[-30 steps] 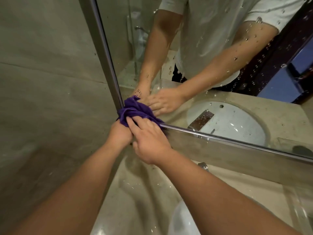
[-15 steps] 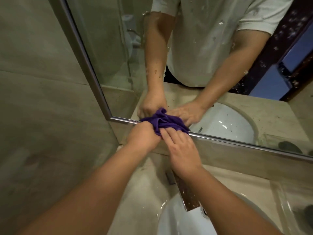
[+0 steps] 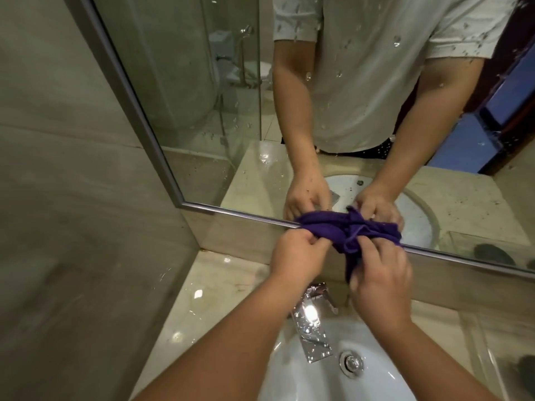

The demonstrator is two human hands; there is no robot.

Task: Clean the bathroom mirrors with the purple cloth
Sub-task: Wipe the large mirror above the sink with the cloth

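Observation:
The purple cloth (image 3: 344,231) is bunched against the mirror's lower metal frame (image 3: 249,214). My left hand (image 3: 298,253) grips its left end with curled fingers. My right hand (image 3: 379,282) pinches the right part, where a fold hangs down. The mirror (image 3: 202,111) carries water drops across the glass and reflects both hands, the cloth and a person's white shirt.
A chrome tap (image 3: 311,319) juts over the white basin (image 3: 333,383) right under my hands. A beige stone counter (image 3: 214,285) surrounds the basin. A tiled wall (image 3: 72,198) closes the left side. A clear tray (image 3: 509,342) sits at the right.
Both hands have slid the cloth to the right along the mirror's lower frame, away from the left corner. The cloth is now spread wider between the two hands.

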